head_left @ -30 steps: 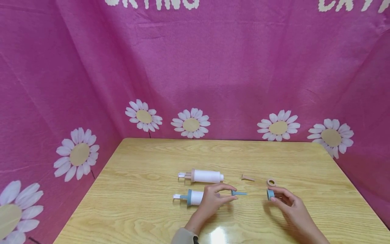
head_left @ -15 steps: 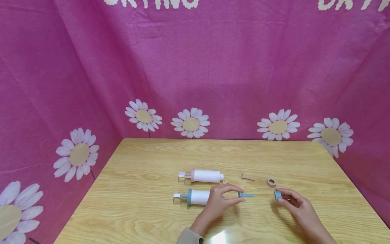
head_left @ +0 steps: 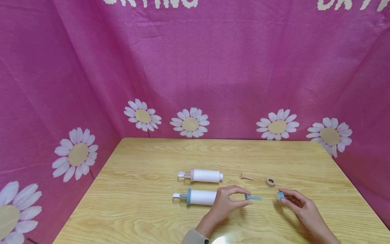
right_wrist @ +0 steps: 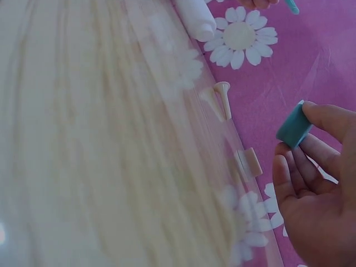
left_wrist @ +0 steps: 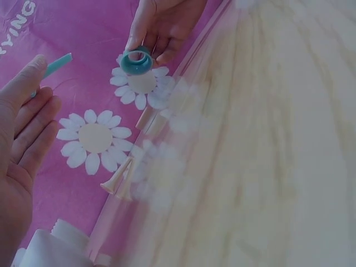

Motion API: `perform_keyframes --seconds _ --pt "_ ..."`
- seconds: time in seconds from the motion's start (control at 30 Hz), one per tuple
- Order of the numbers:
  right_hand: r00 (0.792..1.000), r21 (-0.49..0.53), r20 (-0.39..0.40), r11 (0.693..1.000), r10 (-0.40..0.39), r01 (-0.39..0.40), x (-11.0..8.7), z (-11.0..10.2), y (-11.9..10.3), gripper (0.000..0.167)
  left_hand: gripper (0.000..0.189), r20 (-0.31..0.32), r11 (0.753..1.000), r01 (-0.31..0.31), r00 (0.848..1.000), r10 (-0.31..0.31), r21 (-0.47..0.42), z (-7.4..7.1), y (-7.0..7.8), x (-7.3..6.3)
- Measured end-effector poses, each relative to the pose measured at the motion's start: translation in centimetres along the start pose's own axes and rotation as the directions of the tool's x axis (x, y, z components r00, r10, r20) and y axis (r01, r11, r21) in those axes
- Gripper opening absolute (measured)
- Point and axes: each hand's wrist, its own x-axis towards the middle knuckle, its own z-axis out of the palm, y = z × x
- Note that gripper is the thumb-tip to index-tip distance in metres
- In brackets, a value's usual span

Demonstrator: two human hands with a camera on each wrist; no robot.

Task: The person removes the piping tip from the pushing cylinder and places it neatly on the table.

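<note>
Between thumb and fingertips, my left hand (head_left: 225, 202) pinches a blue flared nozzle (head_left: 254, 198), its thin stem pointing right. My right hand (head_left: 304, 206) pinches a short blue ring cap (head_left: 281, 196) above the table. In the left wrist view the ring cap (left_wrist: 136, 62) shows its round opening. The nozzle and the ring cap are apart. Left of my left hand lies a white syringe-like barrel with a blue collar (head_left: 199, 197); the hand covers its right end. Behind it lies a matching white barrel with a pink collar (head_left: 205, 176).
A pink flared nozzle (head_left: 247, 177) and a pink ring cap (head_left: 270, 182) lie behind my hands on the wooden table (head_left: 146, 220). A magenta cloth (head_left: 207, 67) with daisies hangs at the back and sides.
Both hands have shifted to the right with the blue nozzle and the blue ring cap. The ring cap has turned in my right fingers. The barrels and the pink parts stay put.
</note>
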Motion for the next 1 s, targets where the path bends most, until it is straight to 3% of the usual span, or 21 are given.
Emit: perform_keyframes --seconds 0.13,0.3,0.5,0.67,0.87,1.0 --pt "0.999 -0.046 -0.017 0.998 -0.036 0.035 0.1 0.1 0.2 0.044 0.020 0.000 0.999 -0.027 1.000 0.027 0.047 0.2 0.0 -0.1" --pt "0.992 -0.110 -0.031 0.987 -0.122 0.118 0.5 0.0 0.7 0.039 0.021 0.007 0.999 -0.034 0.999 0.034 0.040 0.4 0.0 -0.1" --pt "0.969 -0.232 -0.023 0.944 -0.245 0.233 1.1 0.1 1.0 0.031 0.021 0.018 0.999 -0.032 0.999 0.032 0.034 0.5 -0.1 -0.2" --pt "0.949 -0.270 -0.014 0.915 -0.316 0.301 1.4 0.1 1.4 0.028 0.021 0.024 0.999 -0.042 0.999 0.042 0.027 0.6 -0.2 -0.1" --pt "0.934 -0.308 -0.006 0.890 -0.356 0.337 1.8 0.1 1.9 0.026 0.019 0.003 0.988 -0.120 0.993 0.120 0.096 0.5 -0.3 0.0" --pt "0.933 -0.324 0.005 0.882 -0.360 0.342 1.9 0.1 2.0 0.026 0.019 0.002 0.988 -0.120 0.993 0.121 0.097 0.5 -0.3 0.0"
